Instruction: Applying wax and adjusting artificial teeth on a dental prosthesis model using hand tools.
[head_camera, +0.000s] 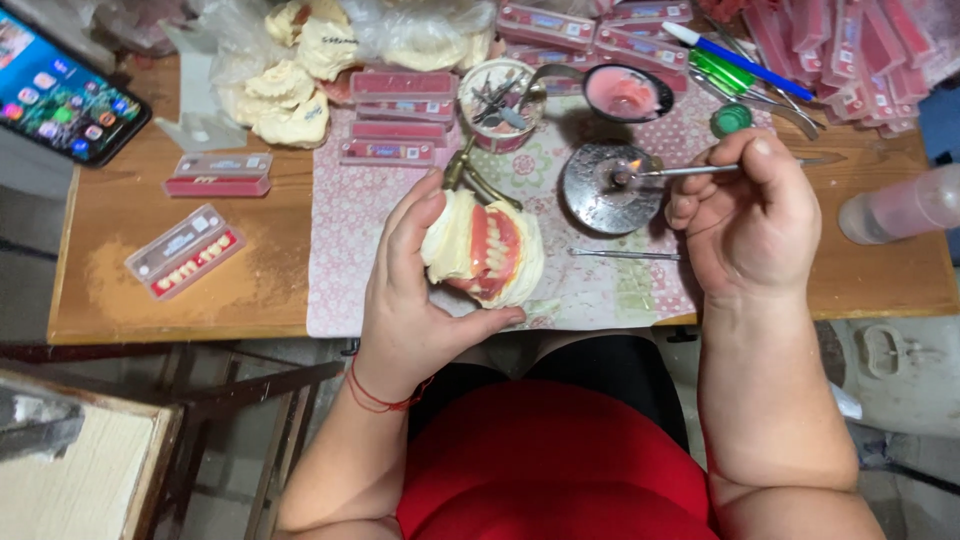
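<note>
Fingers (420, 225) of the left hand (410, 300) grip a plaster denture model (485, 250). Right hand (750, 215) pinches a metal spatula (680, 171), tip in the burner (605, 185) flame. Heating step, apparently; next calls for a steady carry to the wax gums.

A dental workshop — plaster casts (290, 90), trays of false teeth (185, 252), small burner (605, 187).

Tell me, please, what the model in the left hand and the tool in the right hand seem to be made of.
The dental model in the left hand looks like matte cream plaster with glossy pink wax, probably, around pale teeth. The thin tool in the right hand looks like polished metal: it is grey and shiny.
</note>
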